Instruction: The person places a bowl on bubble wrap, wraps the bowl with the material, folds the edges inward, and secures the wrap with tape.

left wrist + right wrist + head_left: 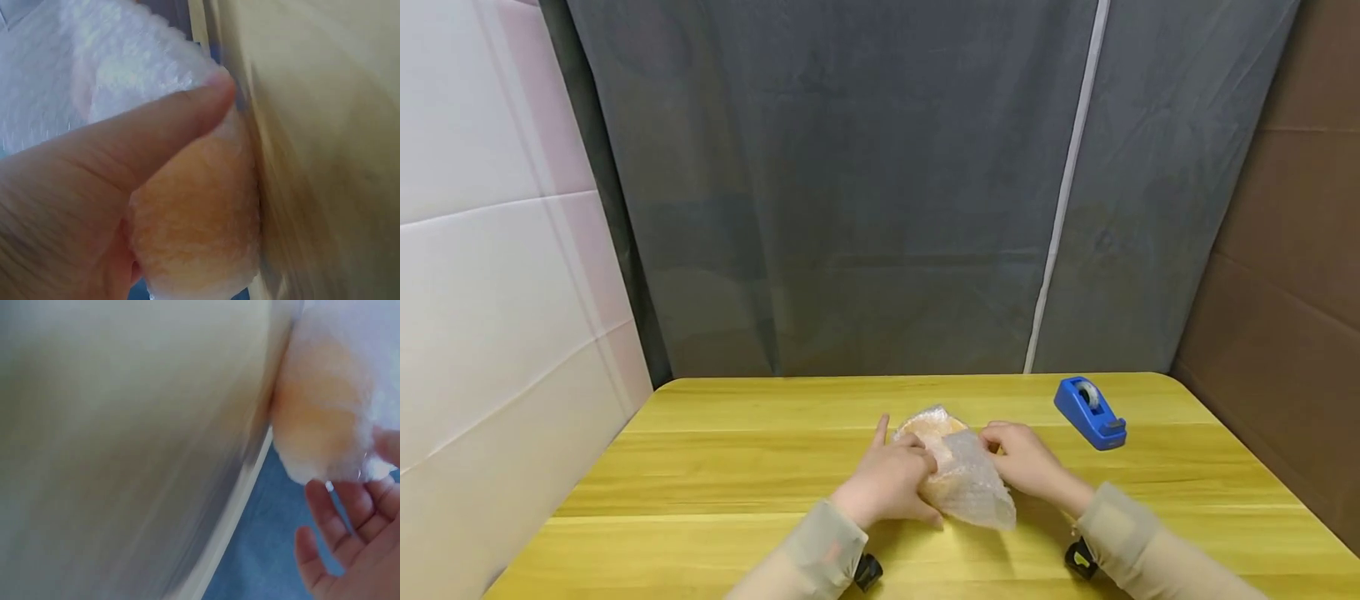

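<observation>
An orange-toned item wrapped in clear bubble wrap (967, 492) lies on the table near its middle; the wrap hides what it is. My left hand (891, 477) grips the bundle from the left, fingers over its top and thumb at the near side. In the left wrist view the thumb (169, 128) presses on the bubble wrap (194, 219). At the bundle's right side, my right hand (1026, 462) pinches the edge of the wrap between thumb and fingers. The right wrist view shows its fingertips by the end of the bubble wrap (322, 419), with other fingers loosely spread.
A blue tape dispenser (1090, 414) with a roll of clear tape stands at the back right of the wooden table (715, 475). A dark grey curtain (865, 192) hangs behind, with a white panel (497, 275) at left and a brown one (1292, 250) at right.
</observation>
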